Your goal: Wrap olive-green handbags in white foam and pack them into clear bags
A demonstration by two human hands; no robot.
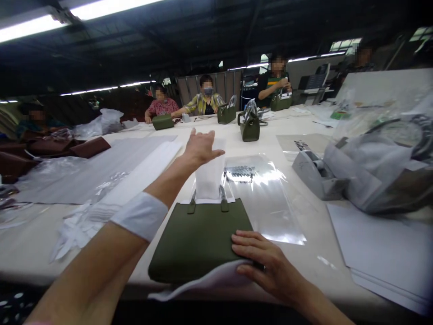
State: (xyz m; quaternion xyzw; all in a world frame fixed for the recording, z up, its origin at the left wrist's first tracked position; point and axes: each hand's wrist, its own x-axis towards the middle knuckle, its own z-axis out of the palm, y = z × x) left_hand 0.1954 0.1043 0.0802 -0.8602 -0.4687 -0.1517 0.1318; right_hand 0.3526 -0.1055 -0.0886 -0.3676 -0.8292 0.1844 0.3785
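Note:
A dark green handbag (199, 239) lies flat near the table's front edge, its two handles pointing away from me and wrapped in clear film. White paper (208, 180) stands out from its top between the handles. Above the far end of that paper, my left hand (203, 146) reaches out with fingers apart and thumb to the right; I see nothing held in it. My right hand (267, 257) rests on the bag's lower right corner, fingers stretched across the green side. Its thumb lies over a white soft sheet (213, 277) that sticks out below the bag.
Clear plastic bags (264, 198) lie right of the handbag, near a grey tape dispenser (318, 174) and white sheets (379, 248). White strips (122, 198) are at left, brown bags (89, 147) beyond. Across the table, co-workers sit or stand among green bags (249, 126).

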